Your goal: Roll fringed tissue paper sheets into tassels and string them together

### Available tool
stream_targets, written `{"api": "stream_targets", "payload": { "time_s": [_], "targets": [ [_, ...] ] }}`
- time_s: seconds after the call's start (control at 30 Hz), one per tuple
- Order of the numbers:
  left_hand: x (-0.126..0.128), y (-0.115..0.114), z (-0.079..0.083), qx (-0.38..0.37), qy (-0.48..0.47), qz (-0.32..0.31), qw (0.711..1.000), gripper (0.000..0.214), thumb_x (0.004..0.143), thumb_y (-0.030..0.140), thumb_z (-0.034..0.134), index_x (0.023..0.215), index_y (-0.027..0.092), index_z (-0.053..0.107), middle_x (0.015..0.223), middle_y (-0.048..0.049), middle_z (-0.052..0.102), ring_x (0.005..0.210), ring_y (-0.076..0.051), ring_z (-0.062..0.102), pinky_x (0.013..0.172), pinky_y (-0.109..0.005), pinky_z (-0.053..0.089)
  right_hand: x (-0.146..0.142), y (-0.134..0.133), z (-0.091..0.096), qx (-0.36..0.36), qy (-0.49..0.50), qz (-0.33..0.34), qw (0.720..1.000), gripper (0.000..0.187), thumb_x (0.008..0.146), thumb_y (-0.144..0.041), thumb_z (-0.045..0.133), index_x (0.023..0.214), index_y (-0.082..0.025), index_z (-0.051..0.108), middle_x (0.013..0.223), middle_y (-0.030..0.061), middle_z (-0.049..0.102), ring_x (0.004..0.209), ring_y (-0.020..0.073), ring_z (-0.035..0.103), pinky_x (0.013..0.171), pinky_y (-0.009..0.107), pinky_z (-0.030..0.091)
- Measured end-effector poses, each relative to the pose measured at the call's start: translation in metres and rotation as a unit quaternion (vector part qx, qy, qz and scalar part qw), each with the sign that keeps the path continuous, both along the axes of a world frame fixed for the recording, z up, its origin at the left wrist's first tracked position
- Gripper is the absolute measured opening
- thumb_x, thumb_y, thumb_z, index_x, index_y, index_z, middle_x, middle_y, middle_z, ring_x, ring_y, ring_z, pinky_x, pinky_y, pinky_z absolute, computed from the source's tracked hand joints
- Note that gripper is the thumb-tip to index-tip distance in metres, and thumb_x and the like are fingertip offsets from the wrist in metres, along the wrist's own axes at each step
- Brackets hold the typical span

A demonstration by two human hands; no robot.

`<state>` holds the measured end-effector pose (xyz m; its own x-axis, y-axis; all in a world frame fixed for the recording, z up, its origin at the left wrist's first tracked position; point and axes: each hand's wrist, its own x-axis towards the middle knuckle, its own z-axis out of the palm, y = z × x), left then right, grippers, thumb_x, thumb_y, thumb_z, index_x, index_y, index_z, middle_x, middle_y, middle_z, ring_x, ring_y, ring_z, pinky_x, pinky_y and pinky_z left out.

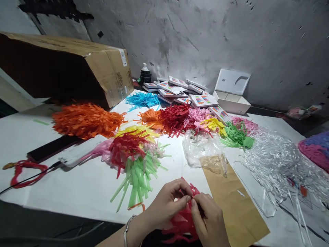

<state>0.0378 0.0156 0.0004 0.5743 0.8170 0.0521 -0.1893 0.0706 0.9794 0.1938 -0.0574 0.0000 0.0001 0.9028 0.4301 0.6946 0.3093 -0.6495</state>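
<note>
At the front edge of the table my left hand (168,202) and my right hand (209,218) meet, fingertips pinched together. Between and below them hangs a red fringed tissue-paper tassel (180,226), its cut strips spreading downward. Both hands pinch its upper part; the exact spot is hidden by the fingers. Just beyond my left hand lies a bunch of light green paper strips (140,175), with a red fringe bunch (130,145) on top of it. A brown paper sheet (231,202) lies beside my right hand.
An orange fringe pile (87,120), a phone (52,147) and a white power bank (81,151) are at left, near a large cardboard box (108,72). Crumpled clear plastic (197,147) lies mid-table. Silver strands (280,161) cover the right. Flat printed packs (203,100) stand behind.
</note>
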Motion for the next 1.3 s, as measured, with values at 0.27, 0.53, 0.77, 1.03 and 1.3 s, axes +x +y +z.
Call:
{"api": "stream_targets", "payload": {
  "time_s": [0.27, 0.53, 0.77, 1.03, 1.3],
  "targets": [
    [-0.003, -0.006, 0.003, -0.098, -0.054, -0.015, 0.994, 0.027, 0.083, 0.039, 0.080, 0.089, 0.014, 0.073, 0.078, -0.0024, 0.068, 0.067, -0.011, 0.059, 0.066, -0.022, 0.047, 0.001, -0.004, 0.005, -0.094, 0.144, 0.042, 0.984, 0.031, 0.101, -0.035, 0.046, 0.079, -0.022, 0.062, 0.070, -0.0016, 0.060, 0.063, 0.0132, 0.055, 0.059, 0.024, 0.039],
    [0.015, -0.007, 0.006, -0.201, -0.098, -0.001, 0.975, 0.031, 0.072, 0.040, 0.088, 0.082, 0.014, 0.074, 0.070, -0.0003, 0.068, 0.057, -0.009, 0.059, 0.057, -0.021, 0.048, 0.016, -0.006, -0.003, 0.024, 0.132, 0.021, 0.991, 0.020, 0.100, -0.021, 0.053, 0.113, -0.025, 0.068, 0.086, 0.0004, 0.067, 0.076, 0.0140, 0.066, 0.067, 0.023, 0.052],
    [0.036, -0.007, 0.002, -0.281, -0.089, 0.007, 0.955, 0.040, 0.061, 0.043, 0.094, 0.069, 0.011, 0.072, 0.056, -0.0004, 0.064, 0.047, -0.008, 0.054, 0.048, -0.018, 0.041, 0.029, 0.002, -0.007, 0.228, -0.091, 0.001, 0.969, 0.040, 0.096, -0.006, 0.054, 0.135, -0.017, 0.058, 0.085, 0.0045, 0.069, 0.080, 0.0184, 0.065, 0.088, 0.037, 0.052],
    [0.056, 0.003, 0.004, -0.281, -0.048, 0.031, 0.958, 0.042, 0.067, 0.048, 0.088, 0.067, 0.012, 0.067, 0.056, 0.0010, 0.061, 0.046, -0.006, 0.049, 0.046, -0.017, 0.038, 0.040, 0.004, -0.021, 0.253, -0.085, -0.089, 0.960, 0.018, 0.101, -0.015, 0.051, 0.112, -0.016, 0.066, 0.085, 0.0059, 0.070, 0.088, 0.0206, 0.061, 0.087, 0.034, 0.049],
    [0.083, 0.047, 0.036, 0.010, 0.016, 0.107, 0.994, 0.050, 0.077, 0.041, 0.080, 0.122, 0.021, 0.070, 0.122, -0.0111, 0.067, 0.074, -0.015, 0.067, 0.061, -0.026, 0.054, 0.047, 0.008, -0.026, 0.245, 0.007, -0.129, 0.961, 0.013, 0.098, -0.015, 0.058, 0.107, -0.020, 0.066, 0.086, 0.0030, 0.068, 0.091, 0.0180, 0.061, 0.087, 0.030, 0.051]
  ]
}}
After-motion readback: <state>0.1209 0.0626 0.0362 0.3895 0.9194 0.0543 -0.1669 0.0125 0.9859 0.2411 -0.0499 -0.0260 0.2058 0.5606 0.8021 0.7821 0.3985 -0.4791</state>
